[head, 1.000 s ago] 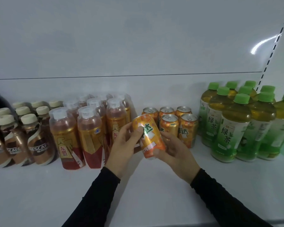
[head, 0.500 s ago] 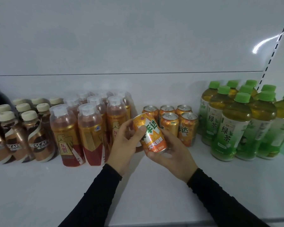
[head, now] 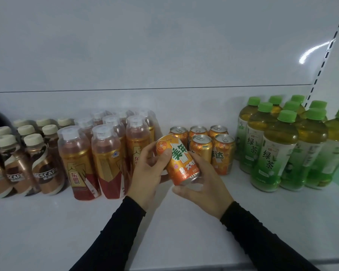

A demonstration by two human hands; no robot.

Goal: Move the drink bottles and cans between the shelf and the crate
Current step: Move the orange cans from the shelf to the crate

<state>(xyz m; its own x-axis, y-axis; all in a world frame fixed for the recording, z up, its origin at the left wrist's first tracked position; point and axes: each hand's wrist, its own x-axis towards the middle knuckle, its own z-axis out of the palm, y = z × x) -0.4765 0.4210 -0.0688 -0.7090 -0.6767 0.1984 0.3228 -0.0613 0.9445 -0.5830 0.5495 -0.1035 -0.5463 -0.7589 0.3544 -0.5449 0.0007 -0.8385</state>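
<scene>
An orange soda can (head: 179,163) is held tilted, top leaning left, just above the white shelf (head: 47,227). My left hand (head: 149,171) grips its upper end with thumb and fingers. My right hand (head: 202,188) cups its lower end from below and behind. Right behind it, several matching orange cans (head: 204,145) stand upright in two rows. No crate is in view.
Left of the cans stand amber bottles with red-gold labels (head: 104,153), and further left brown coffee bottles (head: 25,165). Green tea bottles (head: 276,149) crowd the right side. The shelf's back panel (head: 164,55) rises behind; the front edge runs along the bottom.
The can has turned in my hands, its label now facing me more, and it has shifted slightly toward the row of cans. Both hands keep their hold.
</scene>
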